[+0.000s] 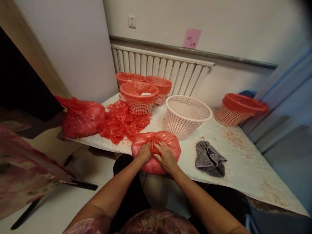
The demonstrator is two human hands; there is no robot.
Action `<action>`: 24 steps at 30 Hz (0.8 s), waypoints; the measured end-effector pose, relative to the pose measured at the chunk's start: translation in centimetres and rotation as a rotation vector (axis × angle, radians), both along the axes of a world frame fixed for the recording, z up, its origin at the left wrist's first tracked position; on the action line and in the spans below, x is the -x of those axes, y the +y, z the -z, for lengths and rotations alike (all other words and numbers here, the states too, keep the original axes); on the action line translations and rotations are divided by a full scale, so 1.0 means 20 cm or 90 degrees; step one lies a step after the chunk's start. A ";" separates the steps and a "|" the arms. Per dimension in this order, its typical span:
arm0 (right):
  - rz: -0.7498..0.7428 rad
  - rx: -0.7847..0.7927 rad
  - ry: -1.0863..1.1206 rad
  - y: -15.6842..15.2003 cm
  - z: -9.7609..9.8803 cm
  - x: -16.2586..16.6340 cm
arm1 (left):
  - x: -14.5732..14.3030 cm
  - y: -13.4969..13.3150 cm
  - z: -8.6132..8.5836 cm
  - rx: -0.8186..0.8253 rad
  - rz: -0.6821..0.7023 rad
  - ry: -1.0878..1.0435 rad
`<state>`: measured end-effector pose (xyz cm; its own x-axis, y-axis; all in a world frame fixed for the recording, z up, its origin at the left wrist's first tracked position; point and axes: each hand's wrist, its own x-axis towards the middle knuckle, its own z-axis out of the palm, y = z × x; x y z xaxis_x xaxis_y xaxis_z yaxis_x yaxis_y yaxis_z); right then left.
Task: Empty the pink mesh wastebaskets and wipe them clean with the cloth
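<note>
— At the near edge of the tabletop, what do you see?

— There I see a round, full red bag, directly in front of the person. Its lower part comes over the edge; whether something supports it from below, I cannot tell.

— And how are the hands?

— The left hand is curled at the gathered middle of the bag and has hold of the plastic there; its fingertips are hidden in the folds. The right hand lies flatter on the right part of the bag. Its fingers are extended and a little apart, touching the plastic, and they are not closed around anything.

— Which things are around it?

— Just beyond, slightly to the right, stands a pale basket, upright. To the right, near the edge, lies a crumpled grey cloth. On the left side is a heap of thin red plastic, and farther left, another filled bag.

— And on the far side?

— Three baskets with red plastic over their rims stand close together; the nearest of them is this lined basket. Behind them is a white radiator. At the far right, one more basket with red plastic leans a little.
</note>
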<state>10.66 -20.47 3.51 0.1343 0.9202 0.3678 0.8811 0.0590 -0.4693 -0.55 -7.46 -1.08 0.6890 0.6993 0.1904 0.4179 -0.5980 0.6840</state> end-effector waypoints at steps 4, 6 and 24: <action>0.035 0.035 -0.005 0.18 0.06 0.02 | 0.02 0.00 0.00 0.009 -0.007 -0.014; 0.027 0.030 0.029 0.22 0.08 0.01 | 0.05 0.00 -0.01 0.005 -0.006 -0.017; 0.044 -0.032 0.014 0.14 -0.19 -0.07 | 0.23 -0.08 -0.31 -0.306 -0.024 -0.043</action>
<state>11.99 -17.68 7.23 0.2051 0.8888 0.4099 0.8736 0.0226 -0.4861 -5.10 -9.10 5.07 0.6397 0.5454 0.5416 0.4101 -0.8381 0.3597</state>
